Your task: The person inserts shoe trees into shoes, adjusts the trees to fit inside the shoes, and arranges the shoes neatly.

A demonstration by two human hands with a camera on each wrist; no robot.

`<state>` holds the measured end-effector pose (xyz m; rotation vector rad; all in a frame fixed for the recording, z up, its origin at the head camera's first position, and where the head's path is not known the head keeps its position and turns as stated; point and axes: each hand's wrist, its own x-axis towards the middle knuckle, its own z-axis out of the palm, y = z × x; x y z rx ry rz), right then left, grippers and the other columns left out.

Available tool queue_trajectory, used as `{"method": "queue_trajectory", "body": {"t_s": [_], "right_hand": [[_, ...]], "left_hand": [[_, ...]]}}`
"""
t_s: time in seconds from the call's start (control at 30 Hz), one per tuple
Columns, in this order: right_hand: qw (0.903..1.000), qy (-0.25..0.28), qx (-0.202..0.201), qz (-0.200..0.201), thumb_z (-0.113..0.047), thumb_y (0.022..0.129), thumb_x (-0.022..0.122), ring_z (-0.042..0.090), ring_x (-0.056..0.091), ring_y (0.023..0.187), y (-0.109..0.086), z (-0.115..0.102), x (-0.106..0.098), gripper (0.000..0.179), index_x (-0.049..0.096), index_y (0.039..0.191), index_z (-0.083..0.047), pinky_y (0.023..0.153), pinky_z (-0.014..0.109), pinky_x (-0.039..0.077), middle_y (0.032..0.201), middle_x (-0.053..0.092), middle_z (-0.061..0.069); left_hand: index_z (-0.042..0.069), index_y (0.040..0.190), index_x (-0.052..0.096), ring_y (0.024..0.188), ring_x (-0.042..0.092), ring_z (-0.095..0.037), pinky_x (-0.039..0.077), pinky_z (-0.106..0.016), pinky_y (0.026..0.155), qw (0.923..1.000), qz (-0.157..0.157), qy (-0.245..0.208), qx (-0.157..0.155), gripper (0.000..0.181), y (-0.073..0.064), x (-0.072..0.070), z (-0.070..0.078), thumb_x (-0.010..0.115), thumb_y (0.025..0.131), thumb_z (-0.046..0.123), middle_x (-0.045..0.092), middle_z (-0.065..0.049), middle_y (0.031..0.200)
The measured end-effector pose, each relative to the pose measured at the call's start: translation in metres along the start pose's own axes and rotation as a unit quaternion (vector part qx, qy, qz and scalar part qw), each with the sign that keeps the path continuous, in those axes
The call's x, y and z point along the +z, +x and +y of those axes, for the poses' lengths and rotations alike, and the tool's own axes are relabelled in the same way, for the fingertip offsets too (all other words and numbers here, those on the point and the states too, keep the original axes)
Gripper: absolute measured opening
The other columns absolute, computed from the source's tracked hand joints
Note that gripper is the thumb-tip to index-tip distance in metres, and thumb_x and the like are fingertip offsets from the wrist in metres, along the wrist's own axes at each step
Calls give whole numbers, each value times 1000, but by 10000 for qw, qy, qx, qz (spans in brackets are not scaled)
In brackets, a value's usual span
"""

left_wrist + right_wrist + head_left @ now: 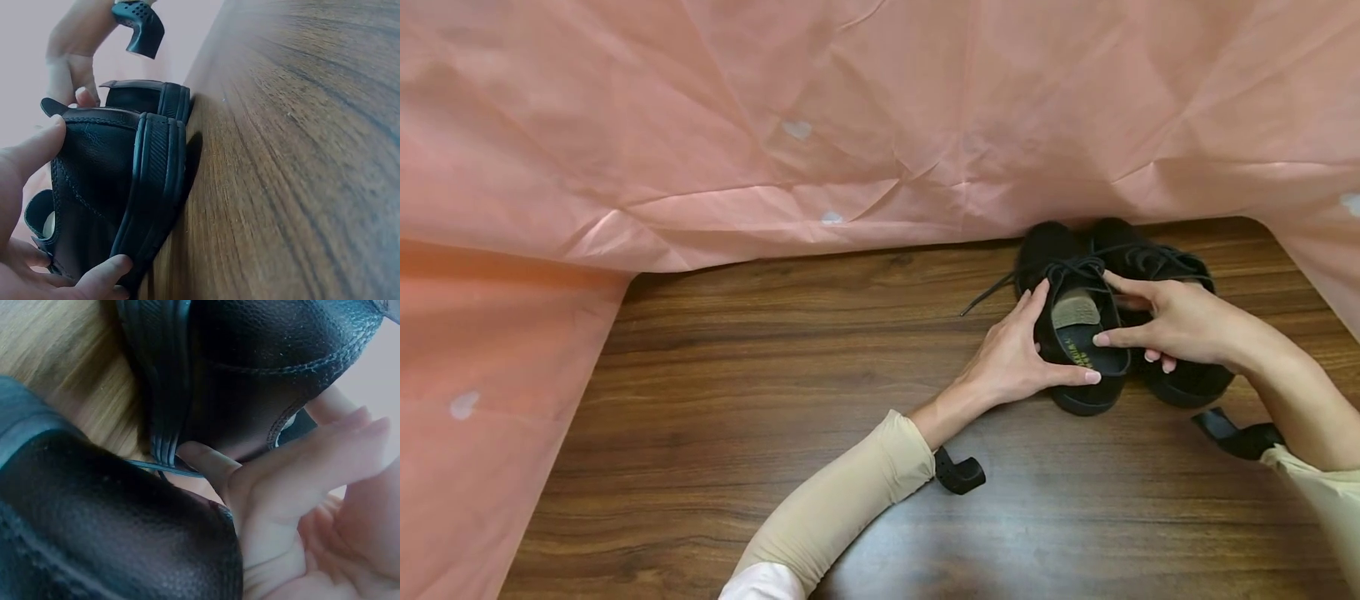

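Observation:
Two black leather lace-up shoes stand side by side on the wooden surface, toes toward the pink cloth. My left hand (1009, 360) holds the left shoe (1084, 402), its thumb on the heel collar and its fingers along the outer side. In the left wrist view that shoe's heel (100, 162) sits between thumb and fingers. My right hand (1191, 321) grips the same shoe's inner side, thumb inside the opening and fingers outside, between both shoes. The right shoe (1187, 387) is partly hidden under this hand. Laces (1073, 268) lie tied over the left shoe's beige-lined tongue (1075, 310).
Pink cloth (850, 167) with pale hearts rises behind the shoes and along the left side. A lace end (985, 298) trails left over the wooden surface (775, 375). Black curved wrist mounts (961, 475) stick out from both wrists.

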<state>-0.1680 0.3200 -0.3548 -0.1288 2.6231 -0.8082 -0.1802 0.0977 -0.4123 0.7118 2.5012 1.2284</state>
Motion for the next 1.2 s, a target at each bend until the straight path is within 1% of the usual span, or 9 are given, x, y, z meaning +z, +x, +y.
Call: {"method": "queue_trajectory", "body": {"t_s": [0.07, 0.17, 0.27, 0.37, 0.6, 0.8, 1.0, 1.07, 1.2], "right_hand": [[10000, -30, 20, 9, -49, 87, 73, 19, 56, 48, 0, 1, 0, 100, 16, 160, -10, 49, 33, 52, 125, 58, 28], [9999, -107, 77, 12, -50, 89, 70, 19, 57, 48, 0, 1, -1, 98, 16, 159, -8, 49, 34, 52, 100, 66, 18], [9998, -152, 159, 9, -52, 91, 68, 19, 59, 49, -1, 0, -1, 97, 16, 159, -5, 50, 33, 52, 72, 62, 4], [9996, -192, 215, 10, -53, 91, 67, 20, 61, 49, -2, -3, -1, 100, 15, 158, -1, 51, 33, 52, 60, 59, 3], [9995, -270, 143, 86, -53, 90, 68, 21, 63, 51, -4, -8, 0, 105, 13, 155, 7, 51, 32, 53, 58, 62, 3], [9995, -282, 66, 140, -50, 92, 68, 20, 66, 53, -8, -9, 1, 101, 15, 154, 10, 54, 28, 53, 59, 66, 1], [9991, -316, 177, 233, -52, 92, 65, 19, 69, 59, -11, -10, -2, 97, 20, 154, 8, 67, 32, 54, 67, 71, -1], [9987, -373, 216, 257, -53, 93, 64, 18, 70, 60, -12, -10, -3, 96, 20, 155, 6, 77, 42, 53, 69, 72, -1], [9977, -469, 218, 434, -54, 93, 63, 17, 70, 63, -15, -10, -5, 93, 22, 156, 0, 79, 54, 50, 92, 75, 14]], "left_hand": [[34, 160, 9, 145, 28, -19, 35, -33, 113, 10000, 5, 74, -22, 119, 1, 1, 1, 85, 70, 57, 21, -3, 163], [34, 160, 9, 145, 29, -19, 36, -33, 112, 9998, 17, 173, -66, 120, 2, 3, 3, 84, 70, 58, 21, -3, 163], [33, 160, 8, 145, 29, -18, 36, -32, 112, 9997, 23, 222, -88, 120, 2, 5, 4, 84, 70, 58, 21, -3, 163], [33, 160, 8, 145, 29, -18, 36, -32, 112, 9996, 17, 249, -88, 120, 2, 6, 6, 84, 70, 59, 21, -3, 163], [36, 160, 9, 145, 30, -18, 38, -34, 111, 9995, -25, 297, -69, 116, 2, 7, 5, 82, 72, 60, 20, -3, 163], [35, 160, 12, 109, 63, -6, 44, -19, 100, 9999, -138, 40, 88, 113, 1, 8, 0, 83, 74, 54, 17, -3, 164], [36, 159, 15, 95, 66, -1, 47, -14, 90, 9998, -112, -126, 86, 111, 1, 9, 0, 84, 74, 52, 17, -3, 164], [37, 159, 15, 95, 66, -2, 47, -16, 93, 9999, -81, -28, 84, 110, 1, 9, 0, 83, 74, 54, 18, -2, 164], [31, 160, 16, 127, 52, -8, 39, -25, 107, 9989, -74, 399, 228, 109, -1, 8, -1, 80, 76, 57, 21, 2, 163]]}}
